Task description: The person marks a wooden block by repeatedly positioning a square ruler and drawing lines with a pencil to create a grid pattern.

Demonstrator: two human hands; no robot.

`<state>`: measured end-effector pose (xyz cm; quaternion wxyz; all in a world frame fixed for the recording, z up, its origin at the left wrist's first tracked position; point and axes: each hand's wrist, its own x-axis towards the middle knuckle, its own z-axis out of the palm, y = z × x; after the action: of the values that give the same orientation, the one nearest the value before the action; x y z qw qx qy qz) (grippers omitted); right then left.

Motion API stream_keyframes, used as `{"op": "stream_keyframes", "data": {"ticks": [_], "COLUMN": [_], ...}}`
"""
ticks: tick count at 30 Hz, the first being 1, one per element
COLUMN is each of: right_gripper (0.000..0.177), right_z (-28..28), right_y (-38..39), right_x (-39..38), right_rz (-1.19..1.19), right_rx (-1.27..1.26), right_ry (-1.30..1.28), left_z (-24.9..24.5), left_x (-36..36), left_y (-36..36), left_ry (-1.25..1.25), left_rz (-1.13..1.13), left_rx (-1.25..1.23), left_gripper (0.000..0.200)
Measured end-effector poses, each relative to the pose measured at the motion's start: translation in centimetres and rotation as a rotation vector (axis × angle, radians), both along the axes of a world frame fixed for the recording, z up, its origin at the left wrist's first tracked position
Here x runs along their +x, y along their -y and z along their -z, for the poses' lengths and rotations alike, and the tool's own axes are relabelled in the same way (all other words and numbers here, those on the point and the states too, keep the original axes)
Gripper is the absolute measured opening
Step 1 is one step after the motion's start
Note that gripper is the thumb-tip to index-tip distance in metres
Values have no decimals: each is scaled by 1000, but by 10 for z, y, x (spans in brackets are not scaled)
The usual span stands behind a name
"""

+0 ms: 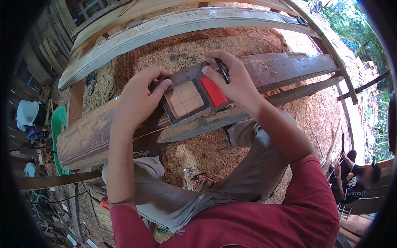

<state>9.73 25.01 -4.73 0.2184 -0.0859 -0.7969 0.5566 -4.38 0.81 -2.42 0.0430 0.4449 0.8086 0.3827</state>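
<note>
A dark flat piece [167, 108] lies on a worn brown plank. A light wooden panel [184, 99] with rounded corners sits within it, marked with crossing pencil lines. To its right is a bright red block [214, 91]. My left hand [142, 93] is curled at the dark piece's upper left edge, thumb and fingers closed on it. A black pen [223, 71] is tucked in my right hand [233, 80], whose thumb and index finger reach to the piece's upper right corner. The undersides of my fingers are hidden.
The brown plank [289, 70] spans the space before my knees, dusted with sawdust. Beyond it runs a pale beam [165, 31]. Wood shavings [190, 157] cover the ground. A green chair [59, 128] stands left; another person [353, 177] sits at far right.
</note>
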Motion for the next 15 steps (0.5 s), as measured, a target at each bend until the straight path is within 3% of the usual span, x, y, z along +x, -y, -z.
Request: {"op": "stream_keyframes", "data": {"ticks": [15], "right_gripper": [38], "right_z": [-1], "right_y": [-20], "right_x": [1], "right_rz": [-11], "right_rx": [85], "right_ry": [-117], "left_z": [-12], "left_x": [-20], "left_y": [3], "left_ry": [281], "left_rz": [68], "left_rx": [-81], "left_gripper": [28]}}
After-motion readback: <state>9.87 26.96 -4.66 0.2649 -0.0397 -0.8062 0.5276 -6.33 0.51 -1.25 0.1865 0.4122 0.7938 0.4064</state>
